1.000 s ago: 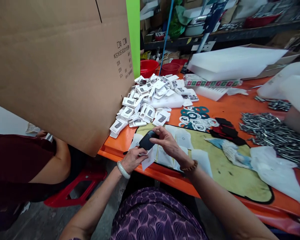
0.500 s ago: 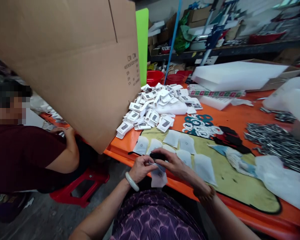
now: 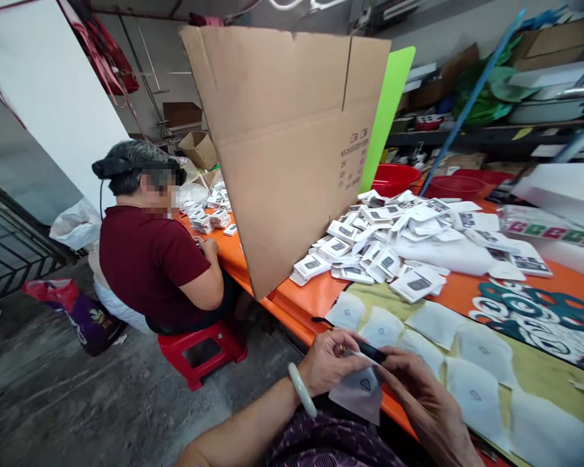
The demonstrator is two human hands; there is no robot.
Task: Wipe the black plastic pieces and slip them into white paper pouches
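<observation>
My left hand (image 3: pixel 328 360), with a pale bracelet at its wrist, pinches a small translucent white bag (image 3: pixel 357 389) printed with a dark mark. A small black object (image 3: pixel 370 351) lies between my two hands at the bag's upper edge. My right hand (image 3: pixel 416 386) is closed on the right end of that black object, its fingers also at the bag's edge; I cannot tell whether any of the object is inside. Beyond my hands, several similar white bags (image 3: pixel 474 392) lie flat in rows on a yellow-green mat (image 3: pixel 509 399).
A heap of small white boxes (image 3: pixel 384 259) sits behind the mat, beside white and green rings (image 3: pixel 530 318). A large cardboard sheet (image 3: pixel 292 143) stands upright on the orange table (image 3: pixel 316 298). To the left, a person (image 3: pixel 160 259) sits on a red stool (image 3: pixel 202 353).
My view has swung left, bringing more of the seated person and floor into sight. Both hands stay together at the bag, and the black object now tilts down to the right.
</observation>
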